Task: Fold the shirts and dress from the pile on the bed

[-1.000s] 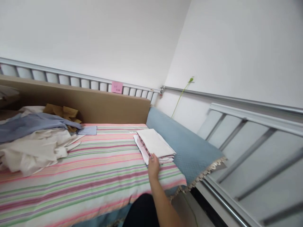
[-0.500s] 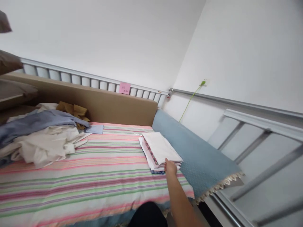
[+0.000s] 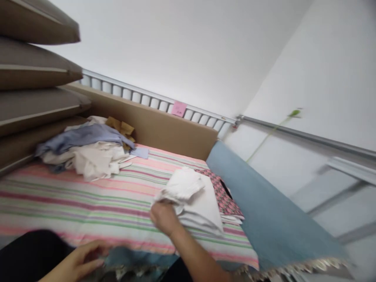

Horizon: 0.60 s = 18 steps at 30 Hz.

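The white cloth [image 3: 202,209] is gripped at its near left edge by the closed right hand [image 3: 164,214]; its folded bulk is spread ahead and to the right of that hand. Farther right, a pink patterned cloth [image 3: 219,190] is partly covered by it. The left hand [image 3: 84,258] is held lower, to the left of the right hand, its fingers seemingly parted, though blurred. Ahead and leftward of both hands, heaped clothes [image 3: 94,158] are supported by the striped sheet [image 3: 114,196].
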Each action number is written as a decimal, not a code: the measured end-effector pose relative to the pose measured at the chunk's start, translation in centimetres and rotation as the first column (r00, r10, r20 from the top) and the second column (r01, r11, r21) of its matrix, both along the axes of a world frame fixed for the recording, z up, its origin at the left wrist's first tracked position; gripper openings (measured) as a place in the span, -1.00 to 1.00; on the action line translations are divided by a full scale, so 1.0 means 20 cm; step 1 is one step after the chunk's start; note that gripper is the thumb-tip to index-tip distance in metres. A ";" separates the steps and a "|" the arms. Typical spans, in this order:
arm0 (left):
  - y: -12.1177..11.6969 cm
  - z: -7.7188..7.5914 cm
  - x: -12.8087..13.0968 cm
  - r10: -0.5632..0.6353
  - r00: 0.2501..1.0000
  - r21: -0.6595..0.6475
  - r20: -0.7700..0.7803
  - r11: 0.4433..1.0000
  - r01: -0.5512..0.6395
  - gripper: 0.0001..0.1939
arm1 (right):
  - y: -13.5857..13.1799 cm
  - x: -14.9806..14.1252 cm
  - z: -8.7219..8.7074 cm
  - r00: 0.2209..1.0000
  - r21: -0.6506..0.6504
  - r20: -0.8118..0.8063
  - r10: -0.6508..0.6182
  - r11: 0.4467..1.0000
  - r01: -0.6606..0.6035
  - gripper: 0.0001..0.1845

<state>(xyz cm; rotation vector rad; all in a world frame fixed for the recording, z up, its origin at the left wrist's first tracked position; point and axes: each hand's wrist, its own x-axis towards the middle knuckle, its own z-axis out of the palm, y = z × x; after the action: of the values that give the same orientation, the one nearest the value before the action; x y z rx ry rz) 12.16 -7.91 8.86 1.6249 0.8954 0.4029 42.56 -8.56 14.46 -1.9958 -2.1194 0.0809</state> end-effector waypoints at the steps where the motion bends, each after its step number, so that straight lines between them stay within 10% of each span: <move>1: -0.01 0.00 -0.01 0.025 1.000 0.005 -0.004 1.000 -0.025 -0.46 | -0.03 -0.15 -0.09 0.992 -0.054 -0.008 0.127 0.990 -0.127 -0.79; 4: -0.01 -0.01 -0.06 0.073 0.996 0.049 -0.060 0.996 -0.070 -0.45 | -0.16 -0.48 -0.30 0.935 -0.172 -0.080 0.345 0.919 -0.354 -0.84; 8: -0.02 0.00 -0.10 0.179 0.973 0.177 -0.146 0.972 -0.152 -0.50 | -0.30 -0.55 -0.42 0.932 -0.121 -0.274 0.237 0.953 -0.278 -0.85; 15: 0.07 0.19 0.29 0.258 0.912 0.604 -0.320 0.797 -0.014 -0.42 | -0.63 -0.02 -0.51 0.934 0.088 -0.350 0.076 0.995 -0.048 -0.76; 18: 0.15 0.23 0.46 0.244 0.791 0.502 -0.561 0.860 0.091 -0.47 | -0.85 0.23 -0.58 0.985 0.269 -0.158 -0.074 0.956 0.115 -0.74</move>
<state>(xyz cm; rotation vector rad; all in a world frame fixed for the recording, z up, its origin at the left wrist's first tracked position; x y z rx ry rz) 21.32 -4.86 13.49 2.2824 1.4389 0.1626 47.12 -25.64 2.81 -1.8611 -1.8283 -0.0798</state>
